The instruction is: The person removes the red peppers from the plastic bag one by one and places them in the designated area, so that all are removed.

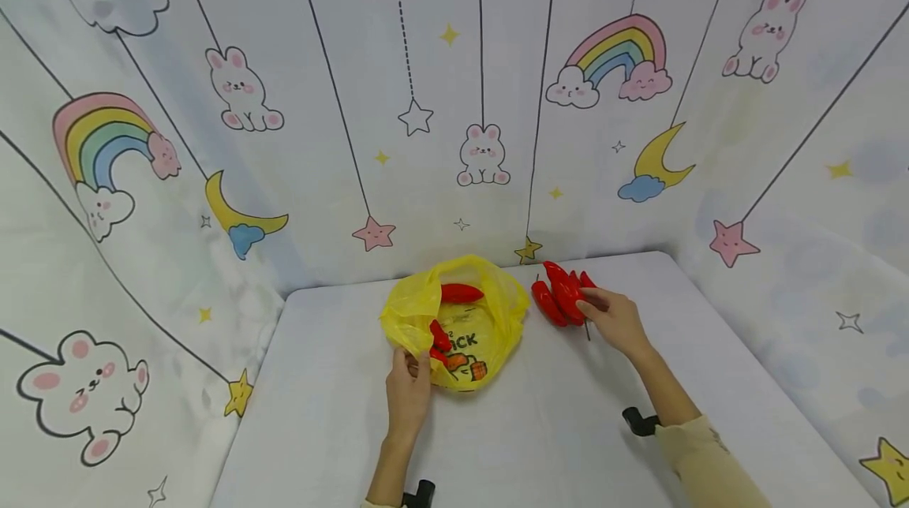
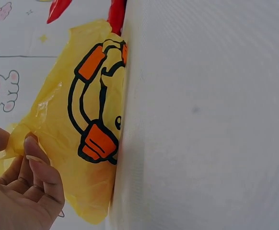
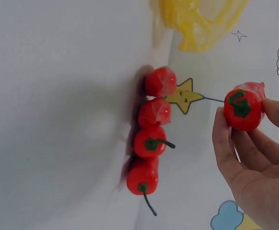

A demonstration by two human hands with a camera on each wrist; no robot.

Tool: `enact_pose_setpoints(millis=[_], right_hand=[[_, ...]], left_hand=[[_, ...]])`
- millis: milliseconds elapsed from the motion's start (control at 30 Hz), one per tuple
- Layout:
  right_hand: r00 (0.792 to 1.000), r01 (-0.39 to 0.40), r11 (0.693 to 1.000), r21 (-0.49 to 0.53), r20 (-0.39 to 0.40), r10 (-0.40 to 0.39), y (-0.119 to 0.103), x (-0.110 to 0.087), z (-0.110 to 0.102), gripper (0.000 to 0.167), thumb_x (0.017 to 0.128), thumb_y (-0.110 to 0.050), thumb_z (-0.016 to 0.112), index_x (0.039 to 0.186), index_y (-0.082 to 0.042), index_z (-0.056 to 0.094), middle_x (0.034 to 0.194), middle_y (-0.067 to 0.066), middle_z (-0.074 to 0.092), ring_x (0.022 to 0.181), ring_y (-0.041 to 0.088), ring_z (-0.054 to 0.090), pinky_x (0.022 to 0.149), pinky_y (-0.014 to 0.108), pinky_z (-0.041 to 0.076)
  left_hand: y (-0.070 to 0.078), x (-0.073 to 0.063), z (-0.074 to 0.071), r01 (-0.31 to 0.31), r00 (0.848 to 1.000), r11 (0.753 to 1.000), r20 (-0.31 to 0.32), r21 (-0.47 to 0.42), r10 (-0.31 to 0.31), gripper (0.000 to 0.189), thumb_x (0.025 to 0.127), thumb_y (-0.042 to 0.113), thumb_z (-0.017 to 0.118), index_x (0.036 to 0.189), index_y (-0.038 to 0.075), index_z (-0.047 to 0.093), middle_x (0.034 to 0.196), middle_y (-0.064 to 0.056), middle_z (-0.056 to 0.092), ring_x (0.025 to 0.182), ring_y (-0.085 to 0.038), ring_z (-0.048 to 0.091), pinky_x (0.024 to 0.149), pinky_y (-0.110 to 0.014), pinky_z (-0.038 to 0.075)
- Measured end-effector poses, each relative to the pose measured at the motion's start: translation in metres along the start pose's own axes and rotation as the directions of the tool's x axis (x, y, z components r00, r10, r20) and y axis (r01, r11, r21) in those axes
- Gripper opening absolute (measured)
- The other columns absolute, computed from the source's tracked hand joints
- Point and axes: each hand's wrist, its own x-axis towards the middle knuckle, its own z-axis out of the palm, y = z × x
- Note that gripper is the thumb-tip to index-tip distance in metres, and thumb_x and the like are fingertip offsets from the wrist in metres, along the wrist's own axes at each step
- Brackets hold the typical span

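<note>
At the back of the tabletop [image 1: 525, 445], in the head view, a yellow plastic bag [image 1: 413, 304] lies with its mouth open. Printed on it, the letters "ICK" can be read; folds and peppers cover what surrounds them, so the full word cannot be made out. Red peppers [image 1: 461, 293] lie inside, the ones on the left partly hidden by the bag's edge. The left hand [image 1: 409, 394] grips the near left rim. To the right of the bag, the right hand [image 1: 616, 320] holds a red pepper [image 1: 564, 293], which partly covers the loose peppers [image 1: 547, 304] behind it. Black pieces [image 1: 641, 421] sit at both wrists, and a pale sleeve [image 1: 703, 453] runs out of the frame.

In the left wrist view, the hand's curled fingers and thumb pinch a gathered edge of the bag. An orange and black drawing on its side is cut short at the tabletop line, and no lettering shows. Two red shapes at the top are cropped.

In the right wrist view, thumb and fingers close round the one pepper, its green stem end facing the camera, clear of four others standing in a row. Two of those show green stems; the bag is cropped above.
</note>
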Motion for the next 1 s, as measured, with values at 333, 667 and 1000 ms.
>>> enact_pose_setpoints(millis=[333, 667, 1000], right_hand=[[0.999, -0.027, 0.999, -0.026, -0.023, 0.026, 0.013, -0.011, -0.011, 0.047, 0.106, -0.027, 0.063, 0.14, 0.005, 0.06, 0.13, 0.027, 0.067, 0.116, 0.047, 0.066, 0.089, 0.056, 0.058], [0.994, -0.105, 0.993, -0.051, -0.033, 0.104, 0.031, -0.023, -0.02, 0.051, 0.106, -0.032, 0.062, 0.141, 0.005, 0.059, 0.13, 0.028, 0.067, 0.117, 0.048, 0.065, 0.089, 0.057, 0.057], [0.989, -0.148, 0.984, -0.094, -0.031, 0.146, 0.042, -0.034, -0.027, 0.051, 0.106, -0.031, 0.062, 0.139, 0.008, 0.059, 0.126, 0.03, 0.068, 0.112, 0.047, 0.067, 0.084, 0.054, 0.059]], left_hand=[[-0.001, -0.001, 0.001, 0.012, 1.0, 1.0, 0.019, -0.001, -0.012, 0.015, 0.107, 0.025, 0.061, 0.11, 0.01, 0.055, 0.085, -0.001, 0.06, 0.073, -0.017, 0.057, 0.06, -0.026, 0.049], [0.0, 0.001, 0.002, 0.006, 1.0, 1.0, 0.02, -0.005, -0.006, 0.017, 0.107, 0.026, 0.06, 0.11, 0.01, 0.055, 0.084, -0.001, 0.06, 0.072, -0.018, 0.056, 0.059, -0.026, 0.048], [0.0, 0.0, 0.002, 0.005, 1.0, 1.0, 0.017, -0.009, -0.005, 0.017, 0.107, 0.026, 0.061, 0.11, 0.01, 0.056, 0.085, -0.002, 0.061, 0.072, -0.017, 0.056, 0.059, -0.026, 0.049]])
